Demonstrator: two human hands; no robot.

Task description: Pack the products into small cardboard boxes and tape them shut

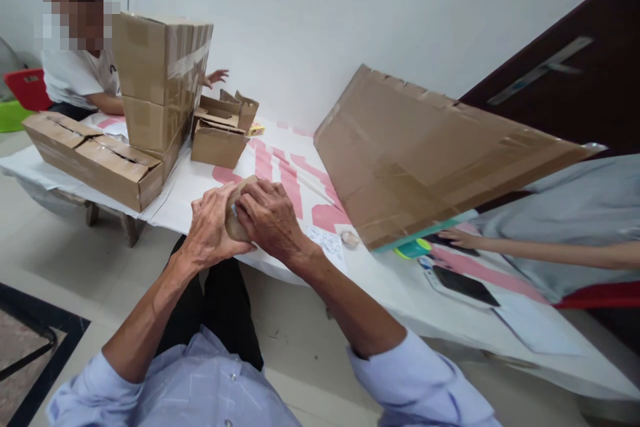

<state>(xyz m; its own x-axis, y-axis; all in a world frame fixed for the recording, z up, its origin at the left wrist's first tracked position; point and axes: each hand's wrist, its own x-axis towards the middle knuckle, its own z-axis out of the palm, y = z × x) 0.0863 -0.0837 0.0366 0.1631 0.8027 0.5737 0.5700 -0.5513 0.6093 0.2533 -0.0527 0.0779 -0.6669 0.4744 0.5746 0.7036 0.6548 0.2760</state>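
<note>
A roll of brownish tape (pixel 234 219) is held between my two hands, just above the front edge of the white and pink covered table (pixel 170 203). My left hand (pixel 213 223) wraps round its left side, with the thumb stretched beneath it. Bent fingers of my right hand (pixel 267 213) press on the roll's right side and upper face. A small blue and white mark shows on the roll near my right fingertips.
Stacked cartons (pixel 145 67) and long boxes (pixel 107 163) stand on the left, with small open boxes (pixel 219 143) behind my hands. A large cardboard panel (pixel 410 153) leans at the right. Two people sit at either side; a phone (pixel 465 285) lies right.
</note>
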